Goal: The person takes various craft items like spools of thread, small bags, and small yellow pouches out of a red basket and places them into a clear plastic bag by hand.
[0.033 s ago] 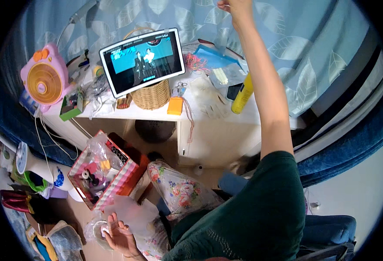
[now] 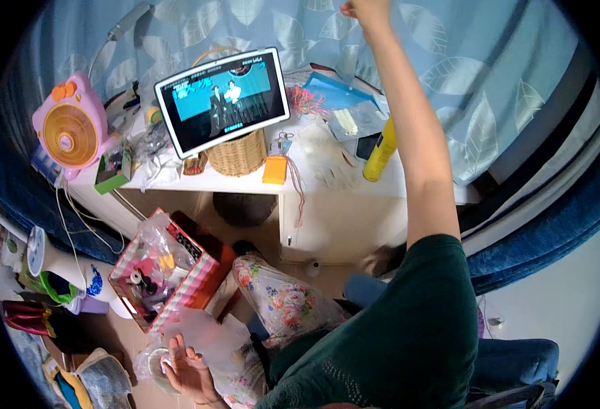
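Observation:
My right arm stretches far forward and up, so my right hand (image 2: 370, 13) is partly cut off by the top edge. Its fingers are drawn together in a pinch; whatever they hold is too small or hidden. Low on the left, my left hand (image 2: 192, 376) rests palm up beside my thigh, fingers half extended and thumb apart. Next to it lies a pale round rim (image 2: 157, 370) with clear plastic around it. A translucent whitish sheet (image 2: 211, 334) spreads over my lap, on floral trousers (image 2: 289, 300).
On the white desk stand a tablet (image 2: 225, 102) against a wicker basket (image 2: 238, 155), a pink fan (image 2: 71, 129), an orange box (image 2: 274, 170), white gloves (image 2: 324, 153) and a yellow can (image 2: 379, 160). A striped box (image 2: 208, 279) of odds and ends sits on the floor.
My right hand is slightly higher and more cut off by the top edge. The left hand keeps its place and pose.

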### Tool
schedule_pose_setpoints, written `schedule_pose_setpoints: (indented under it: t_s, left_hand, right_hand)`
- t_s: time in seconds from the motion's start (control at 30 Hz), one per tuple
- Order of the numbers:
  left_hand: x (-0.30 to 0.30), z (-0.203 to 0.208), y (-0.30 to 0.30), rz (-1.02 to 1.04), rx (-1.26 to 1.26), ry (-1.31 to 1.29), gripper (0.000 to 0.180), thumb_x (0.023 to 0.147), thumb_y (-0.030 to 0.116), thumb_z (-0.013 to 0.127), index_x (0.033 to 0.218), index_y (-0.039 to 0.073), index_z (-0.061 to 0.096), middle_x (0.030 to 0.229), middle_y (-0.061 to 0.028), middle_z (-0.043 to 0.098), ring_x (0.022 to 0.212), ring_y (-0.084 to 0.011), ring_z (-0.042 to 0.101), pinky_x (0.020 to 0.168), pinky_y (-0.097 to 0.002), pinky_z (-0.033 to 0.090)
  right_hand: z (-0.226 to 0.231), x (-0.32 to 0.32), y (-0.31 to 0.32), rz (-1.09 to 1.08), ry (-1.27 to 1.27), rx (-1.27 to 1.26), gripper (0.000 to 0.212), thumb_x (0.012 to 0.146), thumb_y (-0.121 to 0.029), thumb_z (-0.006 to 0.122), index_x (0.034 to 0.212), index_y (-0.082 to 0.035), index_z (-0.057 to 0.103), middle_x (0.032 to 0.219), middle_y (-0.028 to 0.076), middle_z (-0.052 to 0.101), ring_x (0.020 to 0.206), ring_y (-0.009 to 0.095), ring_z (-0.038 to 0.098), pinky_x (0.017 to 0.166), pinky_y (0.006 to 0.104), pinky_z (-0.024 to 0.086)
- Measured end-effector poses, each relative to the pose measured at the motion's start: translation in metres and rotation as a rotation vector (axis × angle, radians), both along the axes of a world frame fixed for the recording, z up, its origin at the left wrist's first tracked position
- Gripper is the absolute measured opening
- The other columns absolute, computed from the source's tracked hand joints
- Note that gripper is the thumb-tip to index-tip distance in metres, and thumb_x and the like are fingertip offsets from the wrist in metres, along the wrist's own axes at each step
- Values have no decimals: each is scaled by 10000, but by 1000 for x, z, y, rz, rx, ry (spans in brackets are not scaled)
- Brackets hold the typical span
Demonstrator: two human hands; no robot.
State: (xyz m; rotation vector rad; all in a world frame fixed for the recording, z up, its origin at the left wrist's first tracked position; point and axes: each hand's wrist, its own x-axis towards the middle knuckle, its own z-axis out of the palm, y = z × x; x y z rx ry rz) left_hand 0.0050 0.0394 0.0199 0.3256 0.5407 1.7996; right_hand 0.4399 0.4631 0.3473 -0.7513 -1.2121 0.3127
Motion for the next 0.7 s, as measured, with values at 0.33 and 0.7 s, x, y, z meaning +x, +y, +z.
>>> schedule_pose_setpoints:
  t_s: [0.33, 0.7]
  left_hand:
    - [-57, -36, 46, -138, -322, 235, 699, 848, 541, 321, 1368, 104, 161, 1381, -76, 222, 1057, -223, 427, 868, -359, 408]
    - [-59, -43, 78, -126, -401, 238, 570, 864, 406, 429, 1307, 129, 203, 1177, -108, 377, 1041, -254, 436, 815, -382, 427]
  right_hand:
    - [-130, 60, 174, -492, -1251, -672, 658, 584, -224, 748, 1173, -85, 488, 1122, 164, 542, 995, 304, 549, 773, 399, 474]
    - [-227, 80, 251, -494, -1616, -1111, 596, 615, -156, 694, 1174, -100, 494, 1131, 166, 539, 1044, 321, 518, 844, 417, 434]
